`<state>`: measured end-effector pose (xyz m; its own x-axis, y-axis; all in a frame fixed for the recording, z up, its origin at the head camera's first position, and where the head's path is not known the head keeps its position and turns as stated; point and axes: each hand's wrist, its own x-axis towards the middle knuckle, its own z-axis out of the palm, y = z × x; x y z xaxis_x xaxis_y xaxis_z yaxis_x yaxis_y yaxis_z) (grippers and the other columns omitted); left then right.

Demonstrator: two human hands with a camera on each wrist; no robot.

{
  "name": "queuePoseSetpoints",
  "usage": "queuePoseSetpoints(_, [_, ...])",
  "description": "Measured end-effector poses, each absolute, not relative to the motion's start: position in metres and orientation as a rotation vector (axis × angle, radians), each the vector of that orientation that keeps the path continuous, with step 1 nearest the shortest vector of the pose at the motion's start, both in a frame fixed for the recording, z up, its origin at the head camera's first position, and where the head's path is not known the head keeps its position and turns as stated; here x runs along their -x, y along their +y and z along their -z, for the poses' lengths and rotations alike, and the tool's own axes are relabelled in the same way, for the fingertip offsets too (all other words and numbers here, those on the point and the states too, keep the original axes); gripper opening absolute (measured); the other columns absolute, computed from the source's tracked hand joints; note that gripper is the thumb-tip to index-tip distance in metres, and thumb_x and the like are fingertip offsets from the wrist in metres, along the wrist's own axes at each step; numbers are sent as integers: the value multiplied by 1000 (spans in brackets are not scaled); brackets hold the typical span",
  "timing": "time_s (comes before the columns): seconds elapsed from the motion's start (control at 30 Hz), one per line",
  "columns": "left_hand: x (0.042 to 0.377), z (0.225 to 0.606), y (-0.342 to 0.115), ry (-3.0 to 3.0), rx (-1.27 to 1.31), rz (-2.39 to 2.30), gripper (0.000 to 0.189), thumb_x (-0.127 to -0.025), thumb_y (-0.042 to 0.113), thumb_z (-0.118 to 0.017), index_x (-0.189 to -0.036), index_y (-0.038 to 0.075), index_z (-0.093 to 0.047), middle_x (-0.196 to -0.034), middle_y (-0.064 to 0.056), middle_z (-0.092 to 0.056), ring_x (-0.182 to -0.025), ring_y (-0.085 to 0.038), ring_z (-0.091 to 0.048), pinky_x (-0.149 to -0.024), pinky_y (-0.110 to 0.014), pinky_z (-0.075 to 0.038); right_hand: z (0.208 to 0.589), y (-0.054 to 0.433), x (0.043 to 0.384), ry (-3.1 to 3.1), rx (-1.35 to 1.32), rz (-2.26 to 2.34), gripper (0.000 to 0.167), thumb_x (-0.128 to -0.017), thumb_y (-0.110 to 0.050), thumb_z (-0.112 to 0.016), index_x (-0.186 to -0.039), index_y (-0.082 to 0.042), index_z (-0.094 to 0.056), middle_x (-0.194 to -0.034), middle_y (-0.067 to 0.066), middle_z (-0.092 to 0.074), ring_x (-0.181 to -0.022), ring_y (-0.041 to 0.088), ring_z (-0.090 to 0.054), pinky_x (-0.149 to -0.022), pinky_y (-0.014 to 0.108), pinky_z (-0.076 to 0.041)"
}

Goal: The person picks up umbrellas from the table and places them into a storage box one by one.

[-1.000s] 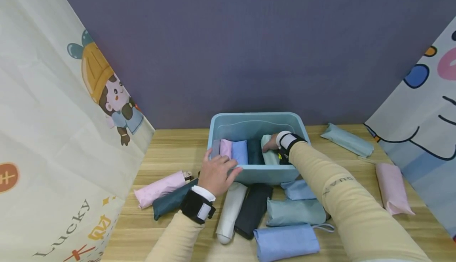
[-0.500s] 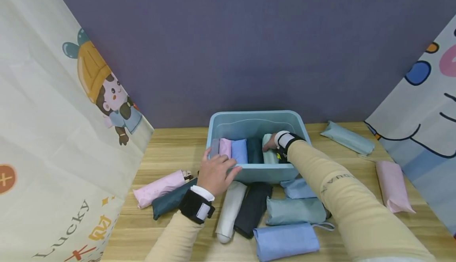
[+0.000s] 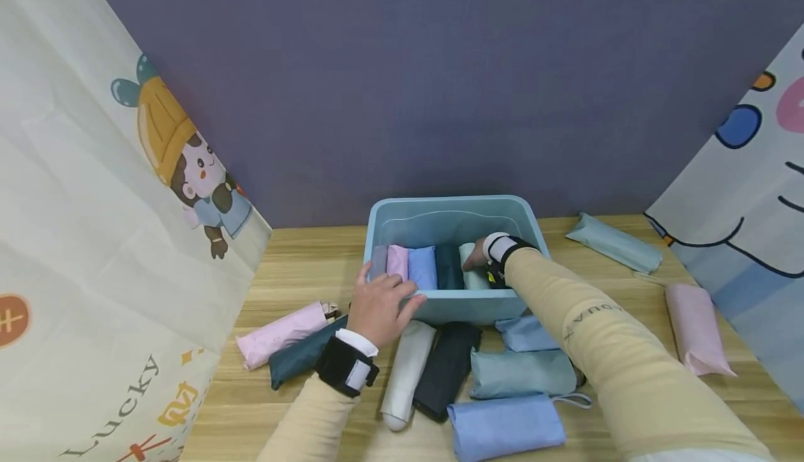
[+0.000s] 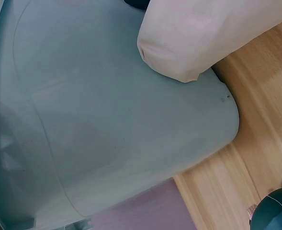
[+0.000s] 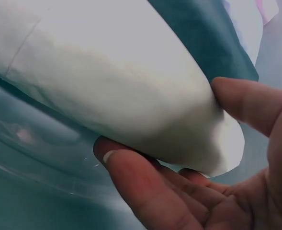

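Observation:
A light blue plastic bin (image 3: 465, 306) stands against the back wall, with folded umbrellas side by side inside. My right hand (image 3: 475, 255) reaches into its right part and grips a pale green folded umbrella (image 5: 107, 81). In the right wrist view the thumb (image 5: 248, 103) lies on one side of it and the fingers on the other. A dark green umbrella (image 3: 449, 267) lies directly to its left, then a blue one (image 3: 422, 268), a pink one (image 3: 398, 262) and a grey one (image 3: 379, 262). My left hand (image 3: 384, 308) rests on the front left rim, fingers loosely extended.
Before the bin lie white (image 3: 408, 371), black (image 3: 447, 371), grey-green (image 3: 523, 373) and blue (image 3: 507, 427) umbrellas. Pink (image 3: 285, 333) and dark teal (image 3: 304, 352) ones lie left. To the right are a light green (image 3: 615, 242) and a pink one (image 3: 697, 329).
The pale green umbrella and my right hand shift slightly inside the bin, now a little further left against the dark green one. My left hand stays on the rim.

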<state>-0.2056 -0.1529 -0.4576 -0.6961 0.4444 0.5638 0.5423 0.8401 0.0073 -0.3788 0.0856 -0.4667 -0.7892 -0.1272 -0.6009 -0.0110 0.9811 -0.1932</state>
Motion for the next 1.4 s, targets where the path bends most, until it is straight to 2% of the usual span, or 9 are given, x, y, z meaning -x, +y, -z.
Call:
queuePoseSetpoints(0.23, [206,458,-153,-2481,710,224,31,-94,49,-52,-89,24,-69,-81,6,-65,-78,-17,-63,-103,-60,-31,468,85,380,2468,62,258,75,-84,-49,-65,-137,0,-47,-133,18,-51,-114,29,-50,-99,44,-41])
queuePoseSetpoints(0.57, [206,458,-153,-2490,710,238,32,-94,49,-51,-89,23,-69,-82,5,-65,-79,-17,-63,-104,-60,-29,458,84,373,2463,103,205,71,-85,-45,-65,-137,0,-47,-139,18,-48,-119,29,-49,-100,41,-41])
queuePoseSetpoints(0.83, [206,458,-153,-2471,718,261,30,-94,48,-53,-87,22,-68,-80,5,-64,-77,-18,-62,-104,-60,-29,456,83,372,2460,157,138,65,-84,-43,-67,-131,0,-53,-133,15,-53,-112,25,-52,-96,36,-44])
queuePoseSetpoints(1.03, [206,457,-153,-2487,710,260,31,-93,49,-53,-87,23,-68,-81,5,-65,-79,-18,-63,-105,-59,-29,449,84,362,2474,125,227,67,-84,-42,-66,-132,2,-51,-135,18,-51,-117,28,-50,-99,39,-42])
queuePoseSetpoints(1.17, [206,457,-153,-2468,719,265,29,-93,48,-54,-87,23,-68,-80,4,-65,-78,-18,-63,-104,-60,-29,445,84,358,2477,89,280,62,-85,-41,-65,-129,1,-54,-129,17,-54,-112,28,-52,-96,39,-44])
queuePoseSetpoints(1.3, [206,458,-153,-2452,726,266,29,-93,47,-54,-87,23,-68,-79,4,-64,-77,-18,-63,-103,-61,-30,443,85,360,2497,80,296,49,-86,-40,-63,-115,0,-61,-112,14,-59,-97,26,-55,-85,37,-48])
queuePoseSetpoints(1.4, [207,458,-153,-2448,727,260,29,-93,47,-54,-87,23,-68,-79,5,-64,-76,-17,-62,-103,-61,-31,446,87,366,2523,82,286,46,-85,-38,-63,-111,0,-63,-110,14,-60,-94,27,-57,-84,38,-49])
